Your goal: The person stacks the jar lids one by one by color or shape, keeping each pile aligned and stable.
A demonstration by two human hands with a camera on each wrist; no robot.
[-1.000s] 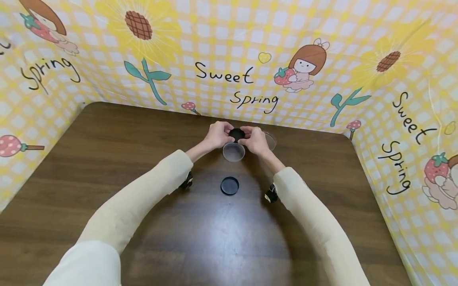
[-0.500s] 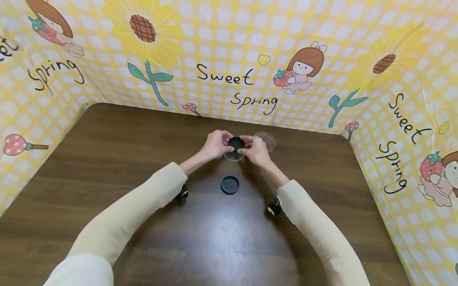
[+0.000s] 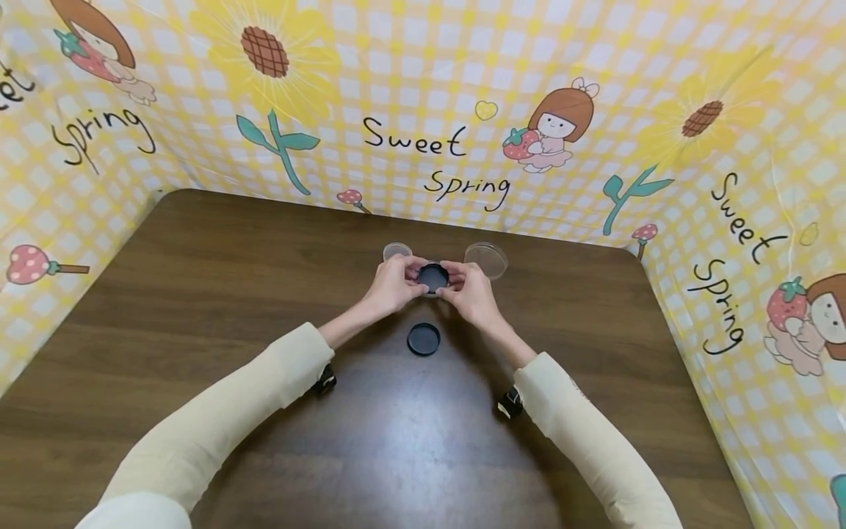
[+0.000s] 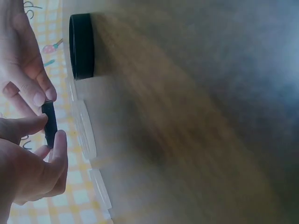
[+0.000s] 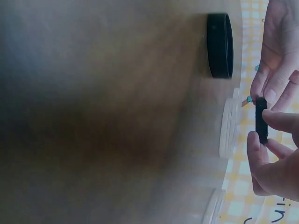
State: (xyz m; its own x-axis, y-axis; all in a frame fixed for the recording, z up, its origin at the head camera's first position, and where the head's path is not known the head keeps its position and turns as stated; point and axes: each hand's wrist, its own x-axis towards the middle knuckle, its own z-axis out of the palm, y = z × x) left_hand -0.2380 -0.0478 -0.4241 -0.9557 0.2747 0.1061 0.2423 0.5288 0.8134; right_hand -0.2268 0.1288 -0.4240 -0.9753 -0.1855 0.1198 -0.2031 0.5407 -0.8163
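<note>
In the head view my left hand [image 3: 391,285] and right hand [image 3: 473,291] pinch opposite sides of a small round black lid-like disc [image 3: 433,278]. Its raised rim shows from above. Both wrist views show the black disc [image 4: 50,124] edge-on, raised above the table. A second black shallow round piece [image 3: 424,339] lies on the table nearer the body, its rim upward. Behind the held disc, a clear round dish [image 4: 86,130] sits on the table, mostly hidden from above.
Another clear round piece [image 3: 397,251] lies behind the left hand. A larger clear round dish [image 3: 485,261] is behind the right hand. The brown wooden table [image 3: 277,242] meets a yellow checked cloth [image 3: 423,88] at the back and sides.
Both hands have come toward the body with the black disc, which now shows a rimmed face instead of a plain dark one. The clear piece behind the left hand has come into sight.
</note>
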